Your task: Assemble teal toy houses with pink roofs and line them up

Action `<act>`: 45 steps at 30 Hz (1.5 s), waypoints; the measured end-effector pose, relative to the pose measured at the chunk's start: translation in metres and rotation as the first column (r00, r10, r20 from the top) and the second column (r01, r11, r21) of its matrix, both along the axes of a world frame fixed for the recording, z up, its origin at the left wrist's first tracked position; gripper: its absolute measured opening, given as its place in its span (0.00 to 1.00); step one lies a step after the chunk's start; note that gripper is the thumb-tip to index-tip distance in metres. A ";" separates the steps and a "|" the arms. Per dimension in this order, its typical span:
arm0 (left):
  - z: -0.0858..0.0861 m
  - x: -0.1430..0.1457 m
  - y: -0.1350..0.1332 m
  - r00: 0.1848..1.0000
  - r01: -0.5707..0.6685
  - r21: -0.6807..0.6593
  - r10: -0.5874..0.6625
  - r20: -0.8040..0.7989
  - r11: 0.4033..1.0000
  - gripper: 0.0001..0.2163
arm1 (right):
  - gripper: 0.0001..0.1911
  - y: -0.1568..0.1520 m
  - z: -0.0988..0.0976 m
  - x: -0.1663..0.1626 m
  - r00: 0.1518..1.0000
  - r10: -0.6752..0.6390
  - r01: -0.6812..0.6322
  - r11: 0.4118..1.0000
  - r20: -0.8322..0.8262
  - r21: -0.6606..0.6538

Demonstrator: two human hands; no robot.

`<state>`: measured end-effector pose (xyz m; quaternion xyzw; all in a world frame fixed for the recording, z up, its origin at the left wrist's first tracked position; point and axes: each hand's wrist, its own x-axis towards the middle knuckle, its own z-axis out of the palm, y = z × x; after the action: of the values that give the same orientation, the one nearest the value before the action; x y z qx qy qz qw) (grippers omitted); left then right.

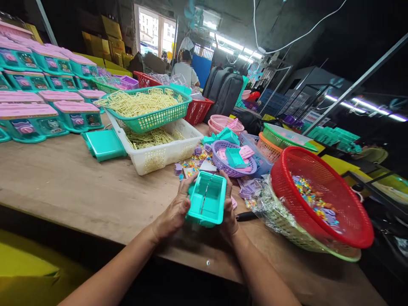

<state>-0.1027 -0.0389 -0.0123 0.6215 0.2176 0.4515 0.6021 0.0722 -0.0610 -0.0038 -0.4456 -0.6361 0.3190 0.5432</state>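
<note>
A turquoise plastic box (208, 199), open side facing me, is held between my two hands just over the front of the table. My left hand (177, 208) grips its left side, and my right hand (228, 208) is closed on the right side, with most of those fingers hidden behind it. Thin reddish marks run down the middle of the box's inside. Beyond it lie small coloured pieces (194, 162) and a purple basket (234, 159) with pink and turquoise parts. A turquoise case (105, 144) rests on the table to the left.
Stacked pink-topped toy boxes (28, 112) fill the left. A green basket (153, 106) of pale yellow handles sits on a white crate (159, 157). At right, a red basket (321, 204) leans over plastic-wrapped goods. A backpack (225, 93) stands behind; a person (186, 70) sits farther back.
</note>
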 end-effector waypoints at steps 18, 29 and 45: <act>-0.004 0.006 0.001 0.993 0.077 -0.294 -0.048 0.105 0.953 0.21 | 0.35 0.001 -0.012 -0.009 0.986 0.100 -0.110 0.991 -0.130 -0.072; 0.026 -0.008 0.002 0.926 0.007 0.085 0.026 -0.376 0.996 0.30 | 0.28 0.003 0.011 0.020 0.888 -0.155 -0.034 0.917 0.434 0.396; 0.038 0.015 -0.031 0.673 -0.044 0.680 0.525 -0.521 0.732 0.24 | 0.38 -0.010 0.037 0.008 0.739 -0.160 -0.123 0.923 0.654 0.365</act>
<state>-0.0875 -0.0699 0.0254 0.8575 0.3642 0.3279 0.1562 0.0806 -0.0709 0.0332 -0.4213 -0.8341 -0.0005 0.3562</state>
